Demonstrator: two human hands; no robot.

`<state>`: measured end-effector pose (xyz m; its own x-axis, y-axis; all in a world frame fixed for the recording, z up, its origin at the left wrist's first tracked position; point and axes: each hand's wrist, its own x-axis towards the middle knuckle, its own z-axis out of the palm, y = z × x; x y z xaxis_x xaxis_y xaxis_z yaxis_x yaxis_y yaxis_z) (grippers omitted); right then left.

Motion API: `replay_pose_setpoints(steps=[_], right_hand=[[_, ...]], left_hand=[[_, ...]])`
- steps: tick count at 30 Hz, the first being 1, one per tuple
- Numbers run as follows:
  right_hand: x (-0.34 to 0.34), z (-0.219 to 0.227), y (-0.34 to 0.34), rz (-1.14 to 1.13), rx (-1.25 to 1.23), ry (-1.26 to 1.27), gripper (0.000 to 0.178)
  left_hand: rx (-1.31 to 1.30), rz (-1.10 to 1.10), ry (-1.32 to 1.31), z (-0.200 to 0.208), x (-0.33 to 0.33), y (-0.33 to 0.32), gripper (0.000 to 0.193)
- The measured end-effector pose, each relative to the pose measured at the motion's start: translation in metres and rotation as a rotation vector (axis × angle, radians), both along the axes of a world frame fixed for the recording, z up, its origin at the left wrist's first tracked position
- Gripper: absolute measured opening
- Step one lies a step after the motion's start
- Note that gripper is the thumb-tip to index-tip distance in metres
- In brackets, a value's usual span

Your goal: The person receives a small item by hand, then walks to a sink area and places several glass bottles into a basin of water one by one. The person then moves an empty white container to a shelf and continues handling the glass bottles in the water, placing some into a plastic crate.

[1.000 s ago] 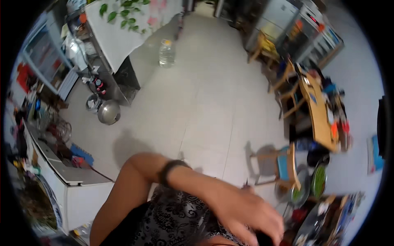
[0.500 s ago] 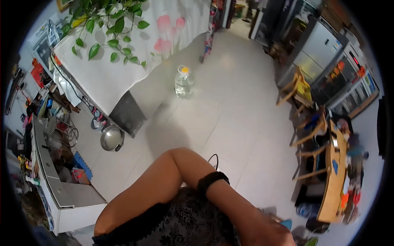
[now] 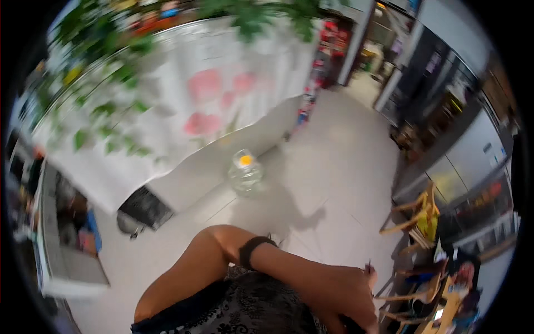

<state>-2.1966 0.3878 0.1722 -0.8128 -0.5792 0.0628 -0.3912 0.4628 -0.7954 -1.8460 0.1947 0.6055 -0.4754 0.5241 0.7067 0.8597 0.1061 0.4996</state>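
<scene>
My left arm comes in from the lower left, bends at the elbow and crosses to the right in front of my dark patterned top [image 3: 256,303]. A black band [image 3: 253,250] circles its forearm. My left hand [image 3: 345,292] is at the lower right, back upward, with the fingers blurred and partly hidden. A small dark tip [image 3: 369,267] shows by the fingers; I cannot make out what it is. My right hand is not in view. Beyond my elbow, a clear jug with a yellow cap [image 3: 245,175] stands upright on the floor, apart from my hand.
A white cloth with pink flowers [image 3: 167,128] drapes over furniture ahead, with green trailing leaves [image 3: 105,111] above it. Wooden chairs [image 3: 420,220] and a wooden table [image 3: 445,312] line the right, near a silver refrigerator [image 3: 467,161]. A low white cabinet [image 3: 78,278] stands left. A doorway [image 3: 370,69] opens far right.
The view has tilted up and turned, so the jug and chairs sit lower and more of the draped cloth and doorway shows. My left hand has come further into view.
</scene>
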Motion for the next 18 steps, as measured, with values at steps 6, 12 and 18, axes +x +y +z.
replay_pose_setpoints(steps=[6, 12, 18], right_hand=[[-0.093, 0.005, -0.080, -0.093, 0.146, -0.147, 0.022], [-0.144, -0.027, -0.091, -0.413, 0.222, -0.340, 0.020], [-0.327, -0.152, -0.184, -0.777, 0.198, -0.954, 0.019]], left_hand=[[-0.093, -0.081, -0.290, -0.012, -0.198, -0.178, 0.025], [-0.352, 0.084, -0.622, -0.048, -0.441, -0.357, 0.028], [-0.106, 0.635, -0.915, -0.119, -0.641, -0.567, 0.030]])
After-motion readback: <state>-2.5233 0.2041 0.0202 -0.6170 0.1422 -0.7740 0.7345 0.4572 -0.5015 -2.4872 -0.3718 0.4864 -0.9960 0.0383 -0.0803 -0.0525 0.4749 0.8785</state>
